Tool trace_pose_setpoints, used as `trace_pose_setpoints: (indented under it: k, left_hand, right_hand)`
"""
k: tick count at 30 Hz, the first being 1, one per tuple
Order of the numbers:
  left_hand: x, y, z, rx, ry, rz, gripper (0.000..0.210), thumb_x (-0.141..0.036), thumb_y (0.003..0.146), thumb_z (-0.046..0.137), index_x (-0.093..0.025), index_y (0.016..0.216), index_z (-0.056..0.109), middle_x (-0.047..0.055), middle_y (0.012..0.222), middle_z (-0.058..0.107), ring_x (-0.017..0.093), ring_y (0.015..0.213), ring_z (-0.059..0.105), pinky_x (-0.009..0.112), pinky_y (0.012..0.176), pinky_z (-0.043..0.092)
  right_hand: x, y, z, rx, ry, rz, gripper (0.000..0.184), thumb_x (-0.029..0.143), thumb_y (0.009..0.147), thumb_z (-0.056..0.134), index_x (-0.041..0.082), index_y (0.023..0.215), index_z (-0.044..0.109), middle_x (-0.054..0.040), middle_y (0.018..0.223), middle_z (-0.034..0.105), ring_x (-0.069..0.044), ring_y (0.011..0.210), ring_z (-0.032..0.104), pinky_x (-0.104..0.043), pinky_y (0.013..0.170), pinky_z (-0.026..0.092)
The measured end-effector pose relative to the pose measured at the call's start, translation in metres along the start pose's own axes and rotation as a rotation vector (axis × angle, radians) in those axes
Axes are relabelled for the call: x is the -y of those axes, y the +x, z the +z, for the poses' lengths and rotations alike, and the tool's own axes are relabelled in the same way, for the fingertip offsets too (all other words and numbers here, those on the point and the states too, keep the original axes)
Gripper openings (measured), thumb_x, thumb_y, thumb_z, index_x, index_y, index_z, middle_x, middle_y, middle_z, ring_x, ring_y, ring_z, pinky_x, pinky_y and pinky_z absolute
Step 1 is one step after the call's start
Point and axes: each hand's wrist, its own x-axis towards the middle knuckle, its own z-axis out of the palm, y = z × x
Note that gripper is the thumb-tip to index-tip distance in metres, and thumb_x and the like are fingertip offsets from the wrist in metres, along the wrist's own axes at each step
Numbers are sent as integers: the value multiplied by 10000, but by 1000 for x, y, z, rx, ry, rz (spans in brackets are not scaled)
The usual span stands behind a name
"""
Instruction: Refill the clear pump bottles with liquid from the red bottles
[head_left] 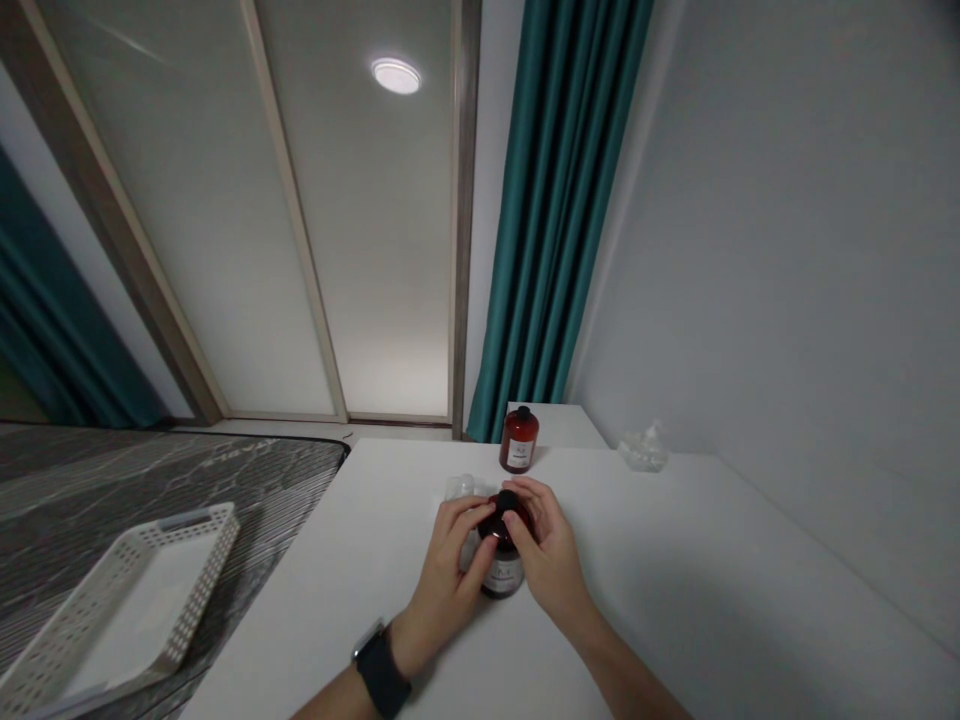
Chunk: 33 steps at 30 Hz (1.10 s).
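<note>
A dark amber bottle (502, 578) with a black cap and a white label stands upright on the white table, between my two hands. My left hand (454, 555), with a dark watch on its wrist, curls its fingers around the bottle's left side. From the right, my right hand (551, 550) grips the bottle's shoulder, its thumb just by the cap. Behind my left hand is something of clear plastic (465, 487), partly hidden. A second, reddish amber bottle (519, 440) with a black cap and white label stands upright farther back.
The white table (675, 580) reaches to the grey wall on the right. A crumpled clear plastic piece (643, 447) lies near its back right edge. At the lower left, a white perforated basket (157, 600) sits on dark grey patterned carpet. Teal curtains (566, 210) hang beyond the table.
</note>
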Motion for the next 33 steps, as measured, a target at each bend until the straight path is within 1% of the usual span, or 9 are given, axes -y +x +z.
trace_pose_setpoints:
  k: [6,9,11,13,15,18,21,25,33]
  left_hand:
    - [-1,2,-1,-8,-8,20,289,-167,962,515,-253,1234,559,102,1209,587,244,1145,560,433,981,491]
    - [-2,3,-1,-20,-4,9,263,-170,952,529,-244,1197,589,98,1191,606,245,1135,574,427,979,492]
    - [-2,3,-1,-25,-6,5,256,-173,949,533,-242,1187,599,98,1186,613,246,1134,577,427,981,490]
    - [-2,3,-1,-23,-7,2,256,-174,951,531,-240,1187,602,100,1190,612,246,1137,576,429,985,488]
    - [-2,3,-1,-22,-6,0,255,-175,953,528,-238,1189,601,102,1196,608,246,1143,573,432,991,485]
    - [-1,2,-1,-15,-2,-10,250,-177,955,523,-237,1185,600,105,1200,605,248,1147,573,436,991,487]
    - [0,2,0,-14,9,-9,245,-188,954,528,-240,1181,604,105,1199,609,254,1146,575,444,988,490]
    - [1,2,0,-15,19,9,255,-192,955,530,-245,1195,598,104,1207,606,256,1151,571,450,992,487]
    - [0,2,-1,0,20,1,259,-182,957,523,-247,1199,589,103,1216,594,251,1157,564,446,999,483]
  right_hand:
    - [6,7,-5,-108,35,-30,256,349,898,624,232,1112,548,-90,1126,674,-226,1090,641,-390,965,513]
    - [1,17,-24,-173,-40,-68,205,331,873,644,226,1030,564,-76,1030,683,-234,1032,649,-415,954,507]
    - [-8,24,-44,-185,-179,-83,195,319,869,635,216,1027,583,-79,1018,678,-246,1027,641,-450,974,487]
    - [-19,30,-66,-144,-396,-113,200,303,897,580,209,1070,616,-97,1070,672,-253,1040,627,-465,981,474]
    - [-33,34,-85,-9,-659,-161,230,282,920,526,213,1100,654,-101,1082,662,-256,1048,611,-450,963,481]
    - [-54,36,-103,45,-755,-137,243,218,875,547,219,1055,711,-86,953,650,-253,938,622,-429,890,504]
    - [-73,37,-109,60,-839,-106,291,156,826,554,226,1053,721,-80,938,653,-260,927,618,-440,893,485]
    - [-89,37,-111,71,-904,-70,450,148,813,545,226,1250,623,-67,970,670,-260,944,623,-439,892,485]
    - [-94,37,-111,83,-968,-59,477,161,818,545,242,1286,584,-74,1059,702,-281,1000,616,-456,905,467]
